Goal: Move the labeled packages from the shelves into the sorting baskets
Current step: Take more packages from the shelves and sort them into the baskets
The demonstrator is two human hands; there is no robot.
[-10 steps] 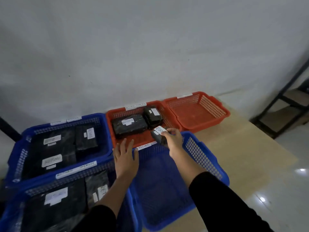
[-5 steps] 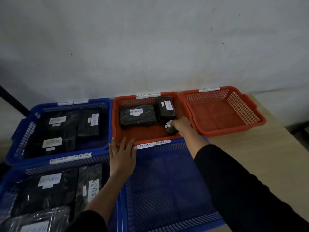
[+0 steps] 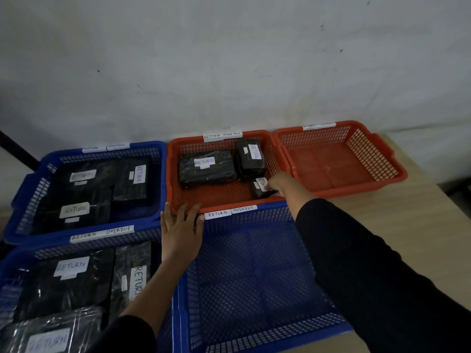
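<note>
1. Baskets at 9 o'clock and 7 o'clock: the far blue basket (image 3: 28, 200) and the near blue basket (image 3: 15, 263) each hold several black wrapped packages marked RETURN. They look well filled, so a further package set there could slide onto its neighbours and cover their labels.

2. Left hand (image 3: 179, 233), at 6 o'clock: it lies flat with fingers straight and spread, holding nothing, pressing where the red basket's near rim meets the rim of the empty blue basket (image 3: 254, 276). If that hand leans harder, I judge the light plastic rims could shift or tip, jolting what lies inside.

3. Red basket (image 3: 173, 179), at 12 o'clock: a large package (image 3: 206, 169) and a medium package (image 3: 251, 159) rest inside, both marked RETURN. The tape above reads RETURN and OVERDUE together, so a misread label could put a package in the wrong basket.

4. Small package (image 3: 261, 188), at 1 o'clock: it sits in the near right corner of the red basket, just beside the medium package, with the right hand (image 3: 281, 184) upon it. The fingers curl over its far edge; whether they grip or merely rest I cannot tell for sure. A hasty withdrawal could drag it up the wall, or leave it tilted against the rim.

5. Empty red basket (image 3: 377, 159), at 2 o'clock, sits close to the table edge (image 3: 420, 200); a sleeve could nudge it.
</note>
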